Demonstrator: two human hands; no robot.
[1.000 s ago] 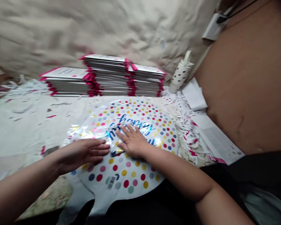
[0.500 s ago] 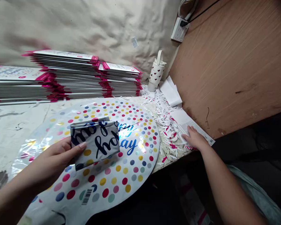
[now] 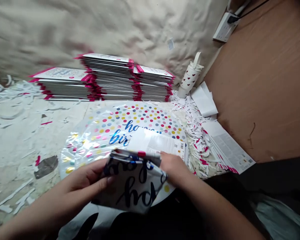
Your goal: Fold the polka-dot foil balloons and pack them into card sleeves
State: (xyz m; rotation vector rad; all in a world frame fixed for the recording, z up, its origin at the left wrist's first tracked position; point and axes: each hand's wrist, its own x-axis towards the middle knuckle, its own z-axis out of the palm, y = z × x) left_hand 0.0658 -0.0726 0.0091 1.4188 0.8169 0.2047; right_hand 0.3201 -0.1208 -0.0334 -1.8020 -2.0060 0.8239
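My left hand [image 3: 87, 183] is closed on a folded foil balloon [image 3: 137, 186], white with dark blue lettering, pinched at its left side with the thumb in front. My right hand [image 3: 175, 168] is closed on a white printed card [image 3: 152, 141] with a barcode, held just behind the folded foil; its fingertips are partly hidden. Whether the card touches the foil I cannot tell. Beneath both hands lie flat foil balloons [image 3: 147, 115], round and white with coloured dots and blue "happy birthday" script.
Stacks of pink-edged printed packets [image 3: 115, 80] line the back wall. A white tumbler [image 3: 189, 80] with hearts stands in the corner by paper shreds [image 3: 196, 130]. More printed cards [image 3: 230, 146] lie along the right-hand board. A power strip [image 3: 225, 28] hangs above.
My right hand has come from the cards at the right to the middle, bringing a card. My left hand has brought the folded balloon lower and rightward. The view has turned left.
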